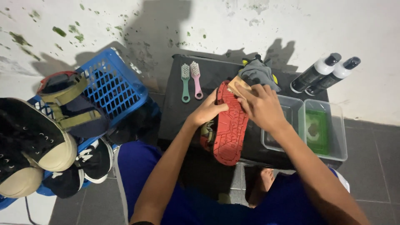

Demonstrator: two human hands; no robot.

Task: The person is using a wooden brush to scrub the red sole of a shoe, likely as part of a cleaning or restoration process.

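The right hand (pixel 261 106) covers most of the wooden brush (pixel 238 86), so its bristles cannot be seen. The left hand (pixel 208 111) hides part of the red-soled shoe (pixel 230 125), whose upper is almost wholly out of sight beneath the sole. The blue basket (pixel 112 85) is largely buried under piled shoes (pixel 37 137), and the picture's left edge cuts off 2 of them. What lies in the clear tub (pixel 291 109) behind the right wrist cannot be told.
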